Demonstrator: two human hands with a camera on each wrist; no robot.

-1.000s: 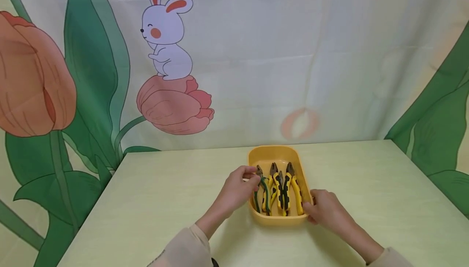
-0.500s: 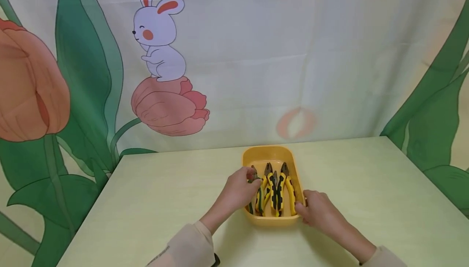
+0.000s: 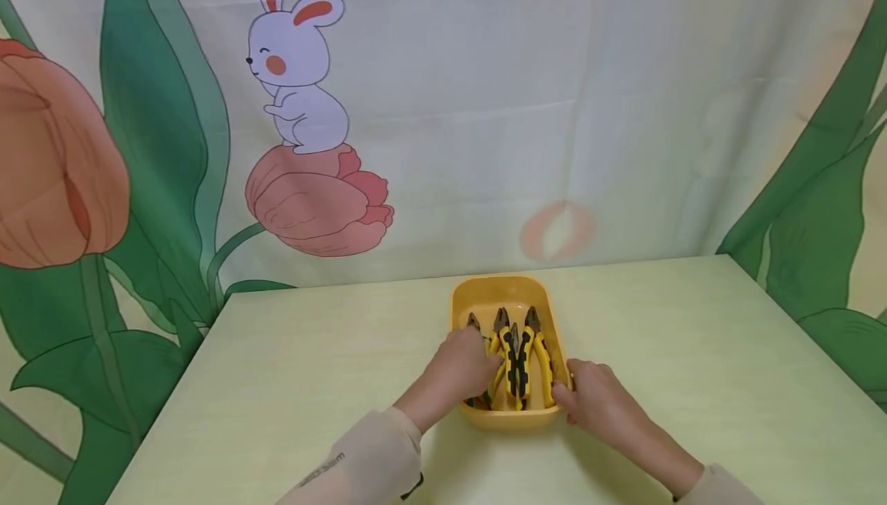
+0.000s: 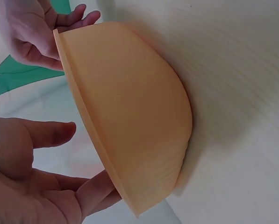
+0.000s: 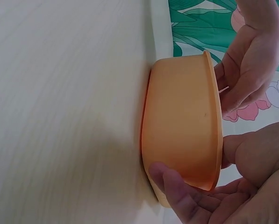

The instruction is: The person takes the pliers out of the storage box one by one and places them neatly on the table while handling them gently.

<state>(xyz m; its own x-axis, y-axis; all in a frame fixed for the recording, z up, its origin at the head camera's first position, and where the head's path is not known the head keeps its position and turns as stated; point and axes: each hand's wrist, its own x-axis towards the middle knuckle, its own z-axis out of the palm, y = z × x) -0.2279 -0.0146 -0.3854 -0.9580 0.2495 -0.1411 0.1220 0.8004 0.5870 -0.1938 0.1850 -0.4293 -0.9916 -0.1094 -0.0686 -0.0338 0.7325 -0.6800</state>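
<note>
A yellow plastic tray (image 3: 509, 420) on the table holds several pliers. My left hand (image 3: 463, 366) reaches over its left side, covering most of the green-handled pliers (image 3: 473, 321); their dark jaws show beyond the knuckles. In the left wrist view the thumb (image 4: 57, 134) stands straight and apart, while the fingers go down behind the rim, their tips hidden. Pliers with yellow-and-black handles (image 3: 544, 366) lie to the right of that hand, jaws toward the back. My right hand (image 3: 599, 401) grips the tray's near right corner, thumb (image 5: 232, 148) over the rim and fingers against the outer wall.
The pale table (image 3: 312, 366) extends to both sides of the tray. Behind its back edge hangs a cloth backdrop (image 3: 457, 143) printed with a rabbit, tulips and large green leaves.
My left hand has moved from the jaws of the green-handled pliers down over their handles, deeper into the tray. The right hand keeps its grip on the corner. The head view has shifted slightly.
</note>
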